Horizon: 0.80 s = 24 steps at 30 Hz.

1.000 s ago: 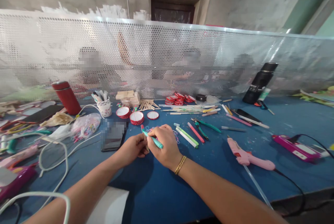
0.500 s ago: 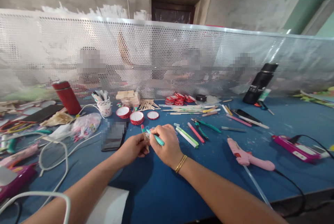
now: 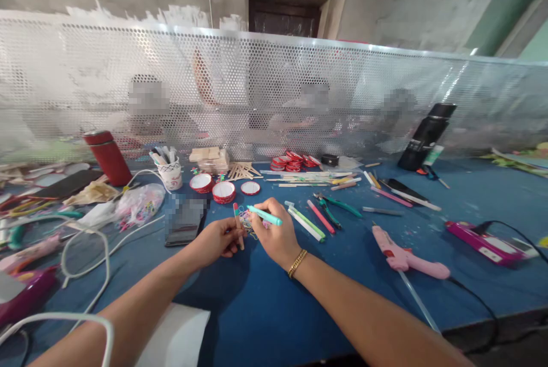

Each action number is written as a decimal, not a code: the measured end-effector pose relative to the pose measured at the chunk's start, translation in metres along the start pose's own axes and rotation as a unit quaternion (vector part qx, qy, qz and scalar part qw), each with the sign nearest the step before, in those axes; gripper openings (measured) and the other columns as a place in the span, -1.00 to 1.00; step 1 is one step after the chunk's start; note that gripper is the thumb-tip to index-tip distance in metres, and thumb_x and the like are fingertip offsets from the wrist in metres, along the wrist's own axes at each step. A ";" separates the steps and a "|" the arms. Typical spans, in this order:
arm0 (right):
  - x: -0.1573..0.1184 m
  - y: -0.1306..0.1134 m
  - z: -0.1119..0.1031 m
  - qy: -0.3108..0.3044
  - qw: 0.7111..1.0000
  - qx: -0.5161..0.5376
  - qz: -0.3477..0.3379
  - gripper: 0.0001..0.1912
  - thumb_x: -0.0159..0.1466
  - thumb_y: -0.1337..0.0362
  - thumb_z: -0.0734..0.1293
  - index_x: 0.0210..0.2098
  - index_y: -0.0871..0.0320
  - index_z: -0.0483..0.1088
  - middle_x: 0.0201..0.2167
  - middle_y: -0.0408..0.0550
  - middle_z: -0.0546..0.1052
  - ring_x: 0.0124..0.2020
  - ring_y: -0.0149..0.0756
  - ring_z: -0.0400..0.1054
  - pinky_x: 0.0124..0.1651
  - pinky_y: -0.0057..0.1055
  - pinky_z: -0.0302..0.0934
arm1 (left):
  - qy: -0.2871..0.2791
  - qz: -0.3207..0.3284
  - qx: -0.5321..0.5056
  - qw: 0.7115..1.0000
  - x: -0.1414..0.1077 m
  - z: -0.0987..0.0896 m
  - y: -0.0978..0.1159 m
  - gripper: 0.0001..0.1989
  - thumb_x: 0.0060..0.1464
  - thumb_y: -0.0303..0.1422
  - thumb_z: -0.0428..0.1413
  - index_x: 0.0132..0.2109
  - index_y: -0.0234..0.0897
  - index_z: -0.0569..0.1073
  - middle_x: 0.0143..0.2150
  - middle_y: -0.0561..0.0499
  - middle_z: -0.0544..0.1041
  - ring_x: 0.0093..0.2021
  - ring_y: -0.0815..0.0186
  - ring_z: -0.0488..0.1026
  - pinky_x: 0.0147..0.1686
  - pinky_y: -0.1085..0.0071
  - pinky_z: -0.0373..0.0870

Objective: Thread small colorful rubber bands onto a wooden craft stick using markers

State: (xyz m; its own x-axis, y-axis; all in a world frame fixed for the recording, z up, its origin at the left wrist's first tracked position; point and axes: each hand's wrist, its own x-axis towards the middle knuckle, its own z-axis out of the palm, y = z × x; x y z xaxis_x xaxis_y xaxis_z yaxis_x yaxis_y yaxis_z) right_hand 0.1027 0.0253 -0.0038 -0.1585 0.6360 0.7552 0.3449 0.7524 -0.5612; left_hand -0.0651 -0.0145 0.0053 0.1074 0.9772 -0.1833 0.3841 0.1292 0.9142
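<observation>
My left hand point(image 3: 220, 240) pinches a small wooden stick point(image 3: 240, 238) whose top end is coloured red and green. A turquoise marker point(image 3: 268, 216) is held in my right hand point(image 3: 278, 236), its tip pointing left toward the stick but apart from it. Small colourful rubber bands point(image 3: 248, 220) lie on the blue table between and behind the hands. Just right of my right hand rest a green marker point(image 3: 307, 224) and a red marker point(image 3: 321, 217).
Round red-edged tins point(image 3: 224, 192) and wooden sticks point(image 3: 244, 171) stand behind the hands. A phone point(image 3: 186, 221) lies left, near a white cable point(image 3: 109, 258). On the right are pliers point(image 3: 342, 205), a pink glue gun point(image 3: 406, 258) and a black bottle point(image 3: 426, 138).
My right hand with the turquoise marker has moved a little right and up, away from the stick. More of the rubber bands now shows. My left hand keeps its hold on the stick.
</observation>
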 end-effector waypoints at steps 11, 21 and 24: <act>0.001 0.004 -0.003 -0.018 1.000 0.003 -0.013 -0.77 0.29 0.18 0.28 -0.48 0.11 0.31 -0.55 -0.16 0.43 -0.43 -0.34 0.31 -0.26 -0.41 0.15 | 0.001 0.005 -0.039 0.999 0.002 0.003 0.000 -0.62 -0.02 -0.06 0.15 -0.30 -0.32 0.37 -0.46 0.06 0.45 -0.49 0.44 0.41 -0.48 0.51 0.36; 0.000 -0.005 -0.006 -0.044 0.998 0.033 -0.020 -0.90 0.25 0.29 0.27 -0.30 0.09 0.43 -0.39 -0.14 0.55 -0.31 -0.31 0.37 -0.15 -0.37 0.18 | 0.015 0.006 -0.058 0.998 0.000 0.004 0.003 -0.61 -0.03 -0.04 0.17 -0.34 -0.31 0.35 -0.48 0.07 0.45 -0.50 0.45 0.39 -0.46 0.50 0.35; -0.004 -0.006 -0.004 -0.040 0.998 0.044 -0.009 -0.92 0.21 0.34 0.27 -0.33 0.10 0.40 -0.40 -0.13 0.53 -0.30 -0.29 0.36 -0.14 -0.34 0.20 | 0.011 0.013 -0.056 0.998 0.000 0.004 0.002 -0.60 -0.02 -0.02 0.16 -0.35 -0.31 0.34 -0.47 0.06 0.44 -0.51 0.46 0.38 -0.45 0.50 0.35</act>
State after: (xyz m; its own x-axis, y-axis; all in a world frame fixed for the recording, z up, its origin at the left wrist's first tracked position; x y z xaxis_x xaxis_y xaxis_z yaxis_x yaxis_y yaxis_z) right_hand 0.1045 0.0176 -0.0017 -0.2388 0.6308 0.7383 0.2595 0.7741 -0.5774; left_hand -0.0608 -0.0149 0.0052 0.0959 0.9837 -0.1522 0.2766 0.1205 0.9534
